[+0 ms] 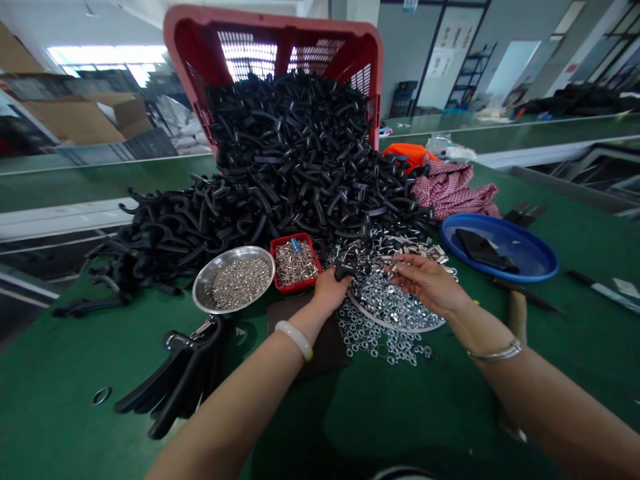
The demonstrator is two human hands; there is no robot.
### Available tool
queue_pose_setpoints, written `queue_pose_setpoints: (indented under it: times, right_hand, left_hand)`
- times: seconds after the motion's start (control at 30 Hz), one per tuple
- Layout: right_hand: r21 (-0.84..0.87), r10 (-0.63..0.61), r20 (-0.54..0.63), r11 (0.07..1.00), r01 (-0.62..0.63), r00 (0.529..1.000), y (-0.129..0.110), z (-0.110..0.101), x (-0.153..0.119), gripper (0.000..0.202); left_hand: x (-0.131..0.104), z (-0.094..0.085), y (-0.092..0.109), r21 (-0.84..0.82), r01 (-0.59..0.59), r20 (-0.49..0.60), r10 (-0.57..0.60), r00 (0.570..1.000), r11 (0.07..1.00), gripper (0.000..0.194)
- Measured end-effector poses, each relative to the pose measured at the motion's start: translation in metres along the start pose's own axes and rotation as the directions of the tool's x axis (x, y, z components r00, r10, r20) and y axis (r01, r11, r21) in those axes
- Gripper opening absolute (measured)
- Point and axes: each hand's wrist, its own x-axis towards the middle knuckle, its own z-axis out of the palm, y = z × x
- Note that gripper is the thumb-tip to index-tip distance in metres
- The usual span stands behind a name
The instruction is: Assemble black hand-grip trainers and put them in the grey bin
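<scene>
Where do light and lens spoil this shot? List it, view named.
Head view: glare whitens the windows upper left; head view: shadow darkens the green tabletop, bottom centre; head view: the red plastic crate looks wide-angle stretched; head view: small metal pieces in the right hand look soft.

From where I stood, diffuse daylight entered through overexposed rear windows (115, 55). The near tabletop (400, 413) was dim and softly shadowed; metal rings (415, 303) glinted. Wide-angle distortion stretched the edges; background detail was soft.
</scene>
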Motion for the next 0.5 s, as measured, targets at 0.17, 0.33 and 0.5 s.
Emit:
queue_pose_setpoints:
  times: [0.17, 0.33, 0.5]
  right_hand:
    - [0.030, -0.033, 0.002, 0.999, 0.032, 0.999, 0.013, 0.018, 0.000, 0.032]
    - [0.016, -0.110, 0.036, 0.994, 0.109, 0.993, 0.015, 0.035, -0.003, 0.033]
    - [-0.121, -0.105, 0.143, 0.985, 0.123, 0.984, 0.019, 0.050, -0.009, 0.029]
  left_hand:
    - [-0.008, -0.002, 0.009, -0.531, 0.263, 0.162, -0.209, 0.965, 0.805, 0.012]
    - [-0.024, -0.010, 0.013, -0.826, 0.352, 0.289, -0.206, 0.935, 0.440, 0.012]
    - [-0.043, -0.021, 0.010, -0.889, 0.359, 0.306, -0.216, 0.927, 0.284, 0.007]
